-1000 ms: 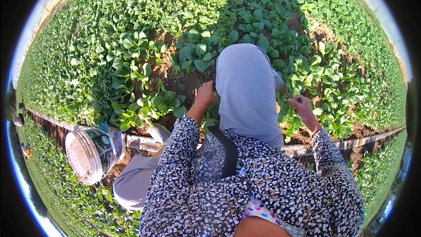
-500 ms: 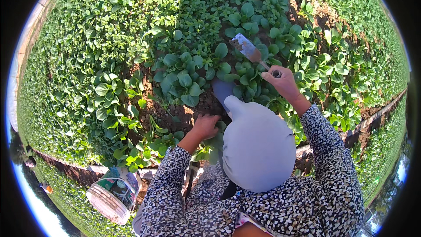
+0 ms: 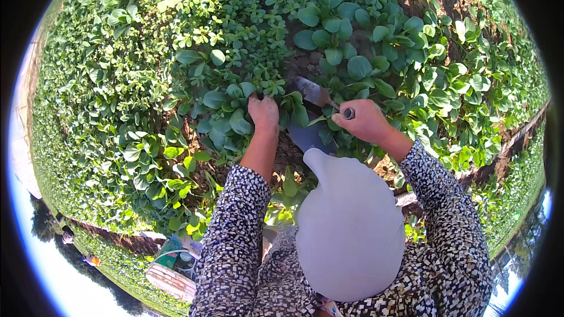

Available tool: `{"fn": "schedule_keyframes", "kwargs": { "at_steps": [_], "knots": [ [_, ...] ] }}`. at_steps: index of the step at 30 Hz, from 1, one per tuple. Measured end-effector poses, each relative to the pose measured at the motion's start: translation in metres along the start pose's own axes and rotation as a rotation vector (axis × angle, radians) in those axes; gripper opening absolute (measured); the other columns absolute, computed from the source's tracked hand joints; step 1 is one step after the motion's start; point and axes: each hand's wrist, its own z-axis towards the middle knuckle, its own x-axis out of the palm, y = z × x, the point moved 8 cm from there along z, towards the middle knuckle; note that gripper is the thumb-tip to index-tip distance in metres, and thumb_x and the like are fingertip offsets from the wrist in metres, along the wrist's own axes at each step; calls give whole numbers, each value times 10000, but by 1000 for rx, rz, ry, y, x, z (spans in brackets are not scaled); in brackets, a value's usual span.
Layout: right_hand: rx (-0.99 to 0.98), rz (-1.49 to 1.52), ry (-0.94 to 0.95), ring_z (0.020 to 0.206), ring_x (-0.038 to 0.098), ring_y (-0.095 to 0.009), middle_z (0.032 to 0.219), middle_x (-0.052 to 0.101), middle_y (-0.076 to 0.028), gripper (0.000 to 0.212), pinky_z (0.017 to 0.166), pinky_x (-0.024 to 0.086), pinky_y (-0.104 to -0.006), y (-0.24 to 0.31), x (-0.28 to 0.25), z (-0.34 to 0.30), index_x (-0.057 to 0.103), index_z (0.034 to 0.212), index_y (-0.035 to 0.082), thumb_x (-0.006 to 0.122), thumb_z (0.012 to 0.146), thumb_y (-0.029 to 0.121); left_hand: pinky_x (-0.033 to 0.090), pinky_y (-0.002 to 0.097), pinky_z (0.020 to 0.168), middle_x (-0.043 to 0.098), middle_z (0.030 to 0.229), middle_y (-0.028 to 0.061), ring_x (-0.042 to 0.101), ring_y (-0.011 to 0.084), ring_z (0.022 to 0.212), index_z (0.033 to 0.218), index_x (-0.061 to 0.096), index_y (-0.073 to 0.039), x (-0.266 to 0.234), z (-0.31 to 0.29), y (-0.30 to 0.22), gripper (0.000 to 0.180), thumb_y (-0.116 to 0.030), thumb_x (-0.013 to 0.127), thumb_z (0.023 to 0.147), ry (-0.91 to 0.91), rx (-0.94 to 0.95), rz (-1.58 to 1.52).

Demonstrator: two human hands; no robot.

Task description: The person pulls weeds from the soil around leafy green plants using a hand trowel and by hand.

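My right hand (image 3: 365, 121) is closed around the handle of a trowel (image 3: 310, 89). Its flat, soil-marked metal blade points left, low among the plants. My left hand (image 3: 264, 113) reaches into the greenery just left of the blade, fingers curled down. What lies between those fingers is hidden by leaves. Broad-leaved greens (image 3: 222, 116) touch the left side of that hand. Small-leaved, low plants (image 3: 258, 53) grow densely just beyond it. Another broad-leaved plant (image 3: 332, 23) stands past the trowel.
A white bucket (image 3: 170, 279) with things inside lies tilted at the lower left, partly behind my left sleeve. A pale cap (image 3: 351, 229) covers much of the lower middle. Bare soil (image 3: 288, 152) shows near my hands. Leafy rows surround me, with a bed edge (image 3: 505, 149) at right.
My left hand has moved forward from the soil near me into the leaves. The trowel has come nearer and to the left, its blade now close to that hand.
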Motion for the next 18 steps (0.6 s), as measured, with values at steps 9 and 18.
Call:
{"fn": "schedule_keyframes", "kwargs": {
  "at_steps": [9,18],
  "knots": [
    [-168,-96,-110,613,559,-292,643,549,-90,271,562,435,-388,-17,17,6,591,656,79,682,777,303,421,489,953,434,1266,265,532,453,1067,1253,342,-12,39,3,-42,648,-144,683,717,-2,304,824],
    [-298,-180,-201,590,563,-273,641,530,-70,209,519,444,-383,-4,35,28,564,638,90,682,758,213,487,474,855,491,1232,169,564,413,1000,1135,498,-106,64,22,-66,486,-195,710,706,-87,153,878]
  ]
}}
